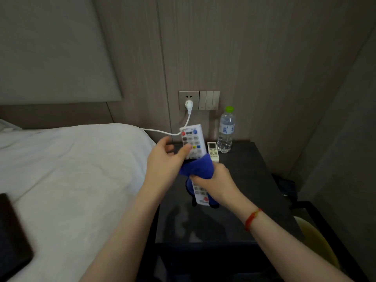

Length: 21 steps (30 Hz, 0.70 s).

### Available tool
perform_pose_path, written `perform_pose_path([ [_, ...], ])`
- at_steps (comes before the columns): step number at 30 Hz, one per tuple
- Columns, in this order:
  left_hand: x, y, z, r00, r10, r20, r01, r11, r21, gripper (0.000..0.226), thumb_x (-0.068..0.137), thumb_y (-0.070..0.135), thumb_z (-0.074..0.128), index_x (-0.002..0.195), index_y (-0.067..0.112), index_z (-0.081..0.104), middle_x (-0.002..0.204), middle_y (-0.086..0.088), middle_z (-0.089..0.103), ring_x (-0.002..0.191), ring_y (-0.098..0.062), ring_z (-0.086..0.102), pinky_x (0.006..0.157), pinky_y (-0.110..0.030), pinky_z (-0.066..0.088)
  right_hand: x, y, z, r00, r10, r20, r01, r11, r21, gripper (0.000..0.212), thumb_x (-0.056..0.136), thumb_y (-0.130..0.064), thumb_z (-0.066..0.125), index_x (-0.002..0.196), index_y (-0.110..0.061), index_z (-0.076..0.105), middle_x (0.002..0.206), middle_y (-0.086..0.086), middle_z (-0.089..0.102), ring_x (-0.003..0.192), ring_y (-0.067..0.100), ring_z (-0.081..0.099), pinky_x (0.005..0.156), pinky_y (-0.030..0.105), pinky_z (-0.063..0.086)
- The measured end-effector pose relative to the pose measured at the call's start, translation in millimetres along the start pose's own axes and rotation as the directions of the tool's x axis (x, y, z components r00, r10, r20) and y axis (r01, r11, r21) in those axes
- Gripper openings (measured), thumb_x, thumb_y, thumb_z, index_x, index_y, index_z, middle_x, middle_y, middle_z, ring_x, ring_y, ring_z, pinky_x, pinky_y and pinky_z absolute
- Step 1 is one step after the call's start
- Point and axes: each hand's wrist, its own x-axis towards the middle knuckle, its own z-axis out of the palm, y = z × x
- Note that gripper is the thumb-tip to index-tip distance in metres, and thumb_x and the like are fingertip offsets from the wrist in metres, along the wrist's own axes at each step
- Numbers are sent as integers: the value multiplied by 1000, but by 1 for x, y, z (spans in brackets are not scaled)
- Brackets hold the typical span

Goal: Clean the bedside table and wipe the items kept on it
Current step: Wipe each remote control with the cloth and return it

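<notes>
While left hand grips the upright TV remote mid-frame, right hand clutches the blue cloth round its lower half.

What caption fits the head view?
Left hand holds a remote while right hand wipes it with a blue cloth above the bedside table.

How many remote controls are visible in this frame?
2. A long white remote with coloured buttons is held up in the left hand while the right hand wipes it with a blue cloth. A smaller white remote lies on the dark bedside table beside the clear water bottle.
</notes>
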Motion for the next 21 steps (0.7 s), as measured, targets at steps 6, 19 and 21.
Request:
perform_pose_path([
  [6,0,10,19,996,36,-84,-29,996,88,19,72,30,77,72,23,60,74,3,63,67,-5,58,57,-17,46,-6,-10,7,993,-116,28,118,989,-87,28,80,-25,67,104,-26,54,95,-9,64,93,10,60,74,21,50],
  [19,19,33,8,993,-41,-111,38,999,-30,21,66,28,81,67,16,64,82,-14,71,78,-25,70,75,-46,58,-8,-15,-6,994,-89,71,87,996,31,15,80,-24,66,83,-33,55,75,-10,61,62,-5,58,52,9,41],
  [21,21,35,6,993,-39,-108,33,998,-59,21,66,27,82,69,15,65,81,-13,71,78,-24,70,74,-46,59,-11,-7,-7,995,-55,85,58,998,-33,13,79,-25,67,90,-26,60,80,-10,63,74,0,61,58,12,44],
])
